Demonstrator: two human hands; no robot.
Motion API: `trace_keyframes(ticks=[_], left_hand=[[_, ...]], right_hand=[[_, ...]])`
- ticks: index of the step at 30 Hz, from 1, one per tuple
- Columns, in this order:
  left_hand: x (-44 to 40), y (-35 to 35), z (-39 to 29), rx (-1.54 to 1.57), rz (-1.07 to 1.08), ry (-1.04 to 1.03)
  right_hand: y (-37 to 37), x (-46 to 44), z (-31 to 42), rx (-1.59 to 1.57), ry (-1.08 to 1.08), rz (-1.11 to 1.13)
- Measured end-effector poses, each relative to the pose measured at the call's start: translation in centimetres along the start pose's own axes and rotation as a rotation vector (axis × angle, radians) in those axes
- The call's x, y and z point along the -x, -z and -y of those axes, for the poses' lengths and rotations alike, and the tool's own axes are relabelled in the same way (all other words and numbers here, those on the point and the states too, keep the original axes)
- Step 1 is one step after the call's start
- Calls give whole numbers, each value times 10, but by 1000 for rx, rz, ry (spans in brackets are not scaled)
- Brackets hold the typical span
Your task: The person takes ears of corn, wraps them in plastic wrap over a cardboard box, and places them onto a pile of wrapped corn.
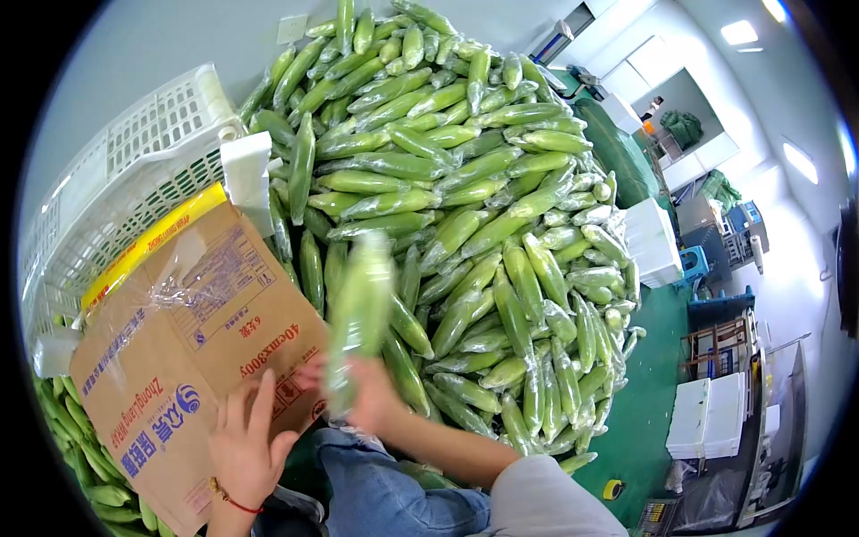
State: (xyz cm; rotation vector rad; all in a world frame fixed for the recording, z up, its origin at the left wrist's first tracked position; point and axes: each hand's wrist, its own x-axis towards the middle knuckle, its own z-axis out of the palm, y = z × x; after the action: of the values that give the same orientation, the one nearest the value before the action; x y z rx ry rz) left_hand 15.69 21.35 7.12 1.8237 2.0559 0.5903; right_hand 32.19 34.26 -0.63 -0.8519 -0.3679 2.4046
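A green ear of corn in clear wrap (361, 309) stands nearly upright, blurred by motion, with my right hand (365, 392) closed round its lower end. To the left of it, my left hand (246, 443) has its fingers spread and holds nothing; it is over the lower right part of a brown cardboard box (210, 313) with printed text. A red string bracelet is on the left wrist. Beyond and to the right of my hands lies a large heap of wrapped corn (465, 206).
White plastic crates (165, 125) stand behind the cardboard at the left. More green ears (89, 447) lie at the lower left. White boxes (707, 416) and a yellow tape roll (614, 489) are on the green floor at the right. A person (652, 107) appears far off.
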Motion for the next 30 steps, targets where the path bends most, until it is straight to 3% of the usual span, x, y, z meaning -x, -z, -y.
trace_keyframes(ticks=[2, 7, 8, 10, 11, 12, 15, 16, 18, 19, 20, 22, 24, 27, 28, 29, 30], left_hand=[[27, -8, 15, 121, -63, 135], [110, -26, 71, 59, -127, 425], [111, -23, 67, -7, -173, 348], [110, -18, 60, -142, -273, 198], [112, -20, 61, -233, -314, 201], [112, -23, 69, -211, -347, 262], [120, -16, 89, -81, -425, 525], [108, 3, 95, 35, -442, 588], [108, 3, 143, -27, -530, 630], [106, 4, 167, -183, -548, 604], [89, 18, 176, 11, -584, 627], [73, 24, 209, -109, -653, 510], [61, 35, 233, -210, -639, 349], [59, 51, 243, -290, -615, 171], [66, 55, 238, -192, -646, 247], [80, 56, 225, -95, -675, 329], [98, 53, 217, 4, -696, 420]], right_hand=[[33, 14, 68, -4, 242, -363], [151, 27, 323, 257, 973, -563], [170, 31, 367, 467, 1228, -602], [180, 17, 415, 77, 1380, -1062], [179, 5, 409, 193, 1275, -810], [189, -15, 379, 553, 1228, -535], [68, -54, 189, 1063, 747, -318], [36, -48, 135, 1486, 597, -74], [-36, -48, 62, 1983, 818, 535], [-33, -84, 30, 2020, 963, 587], [-35, -114, 9, 2064, 1133, 586], [-93, -137, -5, 1975, 1008, 446], [-99, -182, -14, 1862, 1078, 543], [-113, -167, -6, 1713, 766, 434], [-93, -170, 5, 1767, 883, 444], [-88, -150, 13, 1606, 728, 380], [-65, -142, 22, 1520, 768, 444]])
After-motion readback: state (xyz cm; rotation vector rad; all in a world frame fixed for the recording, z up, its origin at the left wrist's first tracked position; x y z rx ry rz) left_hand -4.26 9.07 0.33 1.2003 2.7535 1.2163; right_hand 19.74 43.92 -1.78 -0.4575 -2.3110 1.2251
